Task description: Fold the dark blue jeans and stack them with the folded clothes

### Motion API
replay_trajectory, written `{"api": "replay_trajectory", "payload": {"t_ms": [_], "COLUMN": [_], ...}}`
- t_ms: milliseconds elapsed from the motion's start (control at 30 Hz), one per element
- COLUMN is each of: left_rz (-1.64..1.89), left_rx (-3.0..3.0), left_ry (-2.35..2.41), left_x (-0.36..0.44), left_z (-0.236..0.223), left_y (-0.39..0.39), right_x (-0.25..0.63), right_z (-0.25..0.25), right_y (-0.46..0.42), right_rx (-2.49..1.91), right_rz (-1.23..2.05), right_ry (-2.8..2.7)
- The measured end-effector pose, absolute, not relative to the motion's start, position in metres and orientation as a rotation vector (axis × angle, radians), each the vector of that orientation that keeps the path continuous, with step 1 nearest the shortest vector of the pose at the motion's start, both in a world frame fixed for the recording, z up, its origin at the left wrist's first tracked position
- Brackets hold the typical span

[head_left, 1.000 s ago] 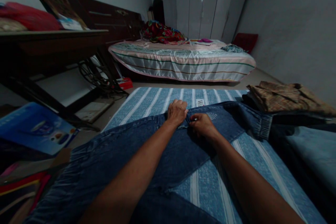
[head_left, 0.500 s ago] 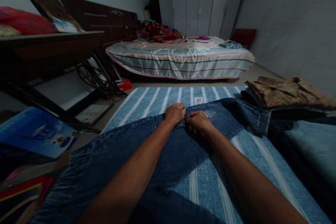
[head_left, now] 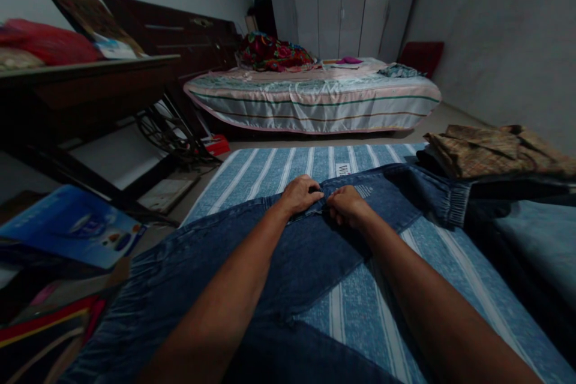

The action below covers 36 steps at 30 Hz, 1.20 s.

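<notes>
The right hand (head_left: 348, 206) has its fingers curled in, thumb and forefinger pinching the dark blue denim trousers with gathered elastic edges (head_left: 310, 264). Just beside it, the left hand (head_left: 300, 195) rests on the same denim, thumb and forefinger curved with a narrow gap between them; whether they grip cloth I cannot tell. The trousers lie spread on a blue-and-white striped cloth (head_left: 265, 168), one gathered cuff (head_left: 458, 204) reaching right toward a folded brown patterned garment (head_left: 490, 150). Nearer on that side lies a pale blue folded cloth (head_left: 540, 237). To the left are a blue printed box (head_left: 81, 225) and a dark wooden table (head_left: 112, 84). Beyond stands a bed with a pale striped satiny cover (head_left: 315, 105).
</notes>
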<state>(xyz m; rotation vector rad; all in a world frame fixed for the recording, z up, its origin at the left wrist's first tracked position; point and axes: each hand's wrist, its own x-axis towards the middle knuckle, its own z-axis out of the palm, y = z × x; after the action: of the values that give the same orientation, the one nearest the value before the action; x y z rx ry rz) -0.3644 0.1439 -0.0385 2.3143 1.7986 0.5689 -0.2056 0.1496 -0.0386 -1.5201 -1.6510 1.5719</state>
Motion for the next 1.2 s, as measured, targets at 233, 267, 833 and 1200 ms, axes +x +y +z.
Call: {"api": "replay_trajectory", "payload": {"t_ms": [233, 267, 833, 1200], "left_rz": [0.449, 0.42, 0.408, 0.33], "left_rx": [2.409, 2.427, 2.565, 2.611], "left_ry": [1.962, 1.993, 1.916, 1.546], "left_x": [-0.35, -0.347, -0.339, -0.365], "left_z": [-0.037, -0.036, -0.038, -0.033], "left_y": [0.133, 0.132, 0.131, 0.128], "right_x": [-0.203, -0.202, -0.179, -0.177], "right_z": [-0.034, -0.034, -0.049, -0.058], "right_y": [0.146, 0.146, 0.164, 0.174], "right_rx": [-1.499, -1.482, -0.949, -0.892], "right_rz": [1.501, 1.497, 1.113, 1.017], "right_ry": [-1.76, -1.778, -2.301, -2.399]}}
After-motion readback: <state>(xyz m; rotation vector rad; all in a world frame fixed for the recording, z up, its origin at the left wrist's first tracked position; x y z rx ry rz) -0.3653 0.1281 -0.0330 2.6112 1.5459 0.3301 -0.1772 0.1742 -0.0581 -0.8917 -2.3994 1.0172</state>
